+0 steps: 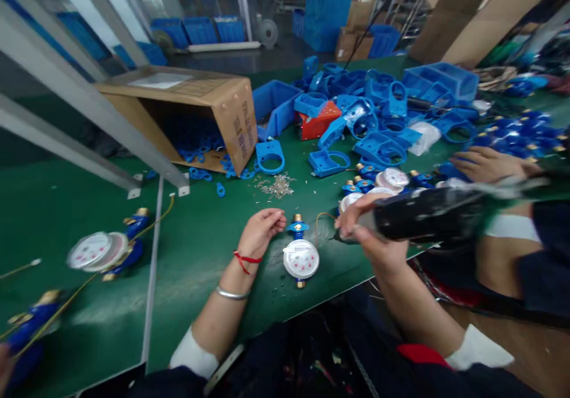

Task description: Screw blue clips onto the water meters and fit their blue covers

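Curling loosely, left hand beside the round meter

A worker with 2 bare hands, the left hand and right hand, wears dark navy sleeves ending in 2 white cuffs, 1 on each forearm. Circling the left wrist is 1 red cord bracelet; farther up sits 1 plain, silver-toned bangle. A red patch of fabric shows beside the right forearm, against dark clothing whose front is too dim to make out fully.
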Available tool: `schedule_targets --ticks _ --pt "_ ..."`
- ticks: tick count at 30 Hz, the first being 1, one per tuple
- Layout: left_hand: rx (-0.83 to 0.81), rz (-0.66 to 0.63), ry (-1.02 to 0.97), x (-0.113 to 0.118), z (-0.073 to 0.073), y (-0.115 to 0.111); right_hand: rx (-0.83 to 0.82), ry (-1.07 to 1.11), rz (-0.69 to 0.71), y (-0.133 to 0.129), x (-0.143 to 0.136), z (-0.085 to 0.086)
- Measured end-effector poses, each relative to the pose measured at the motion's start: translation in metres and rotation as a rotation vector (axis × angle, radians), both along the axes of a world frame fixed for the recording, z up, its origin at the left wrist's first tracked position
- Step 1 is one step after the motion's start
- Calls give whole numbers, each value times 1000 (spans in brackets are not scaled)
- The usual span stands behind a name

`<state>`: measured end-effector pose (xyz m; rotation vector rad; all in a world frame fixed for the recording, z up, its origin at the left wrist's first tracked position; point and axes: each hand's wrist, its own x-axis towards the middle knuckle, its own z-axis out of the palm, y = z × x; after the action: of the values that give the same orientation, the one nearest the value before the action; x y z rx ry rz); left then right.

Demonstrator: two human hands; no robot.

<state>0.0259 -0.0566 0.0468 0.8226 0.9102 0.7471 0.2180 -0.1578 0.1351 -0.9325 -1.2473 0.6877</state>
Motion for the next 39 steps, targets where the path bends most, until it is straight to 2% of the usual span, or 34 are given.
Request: schedule_targets --ticks 4,7,13,19,23,26,29,31,35,39 --pt "-60 -100 -161 2 -1 -13 310 240 -19 26 -19 31" --pt "-58 -159 -221 -1 -2 -16 407 293 -14 40 -36 42" --pt "-81 -192 -261 -6 0 -18 402 332 17 50 -55 42" --pt "-34 -233 -250 -10 -1 -16 395 308 90 53 -58 41" --pt "1 -281 -217 -10 -1 -18 328 303 139 50 -58 43" --pt "135 -256 -138 -9 -3 -16 322 301 136 48 -54 42" --pt "421 -129 93 -8 -9 -12 337 285 89 49 -47 39" --pt "583 -91 241 -6 -14 -10 332 266 41 48 -42 36" --pt "789 -185 347 2 -26 -11 255 224 1 44 -38 30" --pt "858 -179 445 10 -36 -16 231 184 6 43 -37 20"
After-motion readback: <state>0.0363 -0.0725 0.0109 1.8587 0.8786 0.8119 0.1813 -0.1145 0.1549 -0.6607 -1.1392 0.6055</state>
